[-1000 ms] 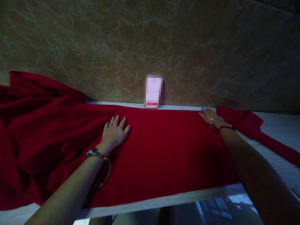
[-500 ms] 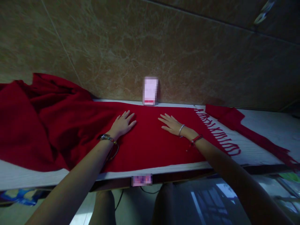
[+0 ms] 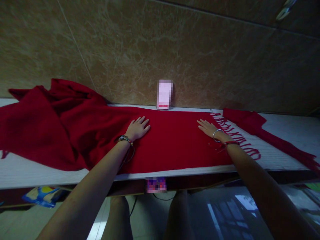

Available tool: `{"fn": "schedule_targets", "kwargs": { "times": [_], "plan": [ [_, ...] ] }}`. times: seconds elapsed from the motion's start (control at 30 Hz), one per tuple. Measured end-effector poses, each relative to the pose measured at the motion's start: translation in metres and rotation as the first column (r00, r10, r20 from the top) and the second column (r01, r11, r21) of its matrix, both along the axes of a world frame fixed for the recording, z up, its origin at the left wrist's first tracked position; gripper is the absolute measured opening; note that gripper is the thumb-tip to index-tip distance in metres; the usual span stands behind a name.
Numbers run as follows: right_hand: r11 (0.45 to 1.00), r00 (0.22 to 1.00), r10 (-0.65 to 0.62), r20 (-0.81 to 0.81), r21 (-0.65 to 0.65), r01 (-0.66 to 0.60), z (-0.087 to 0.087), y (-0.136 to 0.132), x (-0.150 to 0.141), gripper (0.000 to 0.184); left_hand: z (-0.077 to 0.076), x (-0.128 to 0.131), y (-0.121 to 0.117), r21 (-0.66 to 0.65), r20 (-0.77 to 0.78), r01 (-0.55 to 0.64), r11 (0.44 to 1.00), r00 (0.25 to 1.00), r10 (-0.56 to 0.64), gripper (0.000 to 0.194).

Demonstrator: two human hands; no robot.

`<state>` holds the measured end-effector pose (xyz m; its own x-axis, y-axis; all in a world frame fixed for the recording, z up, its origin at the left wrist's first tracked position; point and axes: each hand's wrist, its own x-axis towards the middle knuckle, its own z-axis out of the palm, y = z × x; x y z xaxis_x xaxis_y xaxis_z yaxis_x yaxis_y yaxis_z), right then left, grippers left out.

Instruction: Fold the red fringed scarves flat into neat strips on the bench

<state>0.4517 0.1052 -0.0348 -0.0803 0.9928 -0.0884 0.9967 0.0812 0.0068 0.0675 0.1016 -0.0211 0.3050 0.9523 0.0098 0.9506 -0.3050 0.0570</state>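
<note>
A long red scarf lies along a white table. Its middle and right part are flat, ending in a fringe at the right; its left part is heaped in folds. My left hand rests flat on the scarf beside those folds, fingers spread. Palm down near the fringed end is my right hand, fingers outstretched on the cloth. Neither hand grips anything. To the right of the fringe, a separate strip of red cloth lies folded over itself.
Behind the table rises a brown marbled wall. A pale blurred-out box stands against it at the back edge. Below the front edge are a small pixelated item and, at the left, a blue packet.
My right hand has slid right across the scarf toward the fringe. My left hand stays on nearly the same spot of cloth. The whole view has shifted slightly.
</note>
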Motion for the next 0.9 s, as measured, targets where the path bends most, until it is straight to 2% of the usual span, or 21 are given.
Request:
{"fn": "schedule_targets", "kwargs": {
  "times": [0.07,0.13,0.23,0.37,0.43,0.5,0.6,0.73,0.83,0.9],
  "plan": [
    [0.999,1.0,-0.026,-0.016,0.022,0.027,0.002,-0.002,-0.005,0.056,0.0,0.001,0.0,0.01,0.013,-0.001,1.0,1.0,0.001,0.052],
    [0.999,0.999,0.002,-0.045,0.051,0.0,0.008,-0.008,-0.025,0.057,0.0,0.001,-0.001,0.026,0.034,-0.008,1.0,0.999,0.007,0.051],
    [0.984,0.979,0.176,-0.104,0.053,-0.171,0.018,-0.024,-0.077,0.059,0.0,0.002,-0.001,0.067,0.068,-0.006,0.998,0.998,0.001,0.05],
    [0.89,0.878,0.455,-0.148,0.058,-0.452,0.021,-0.056,-0.151,0.061,-0.001,0.001,-0.001,0.095,0.083,0.008,0.995,0.996,-0.016,0.049],
    [0.861,0.851,0.507,-0.134,0.033,-0.508,0.018,-0.069,-0.176,0.063,-0.001,0.001,-0.001,0.079,0.085,0.008,0.997,0.996,-0.014,0.048],
    [0.859,0.852,0.512,-0.112,0.03,-0.512,0.013,-0.078,-0.186,0.061,-0.001,0.0,-0.002,0.069,0.087,0.004,0.998,0.996,-0.01,0.047],
    [0.885,0.881,0.465,-0.09,0.033,-0.464,0.008,-0.081,-0.174,0.057,-0.001,-0.001,-0.002,0.092,0.101,0.009,0.996,0.995,-0.018,0.046],
    [0.945,0.942,0.326,-0.077,0.066,-0.322,0.001,-0.077,-0.12,0.052,-0.003,-0.004,0.0,0.176,0.148,0.056,0.983,0.985,-0.083,0.041],
    [0.985,0.983,0.162,-0.084,0.077,-0.155,-0.002,-0.079,-0.076,0.051,-0.003,-0.004,-0.001,0.288,0.171,0.143,0.947,0.965,-0.198,0.037],
    [0.994,0.992,0.07,-0.102,0.088,-0.061,0.001,-0.084,-0.059,0.052,-0.002,-0.003,-0.007,0.349,0.166,0.231,0.908,0.939,-0.303,0.035]
  ]
}}
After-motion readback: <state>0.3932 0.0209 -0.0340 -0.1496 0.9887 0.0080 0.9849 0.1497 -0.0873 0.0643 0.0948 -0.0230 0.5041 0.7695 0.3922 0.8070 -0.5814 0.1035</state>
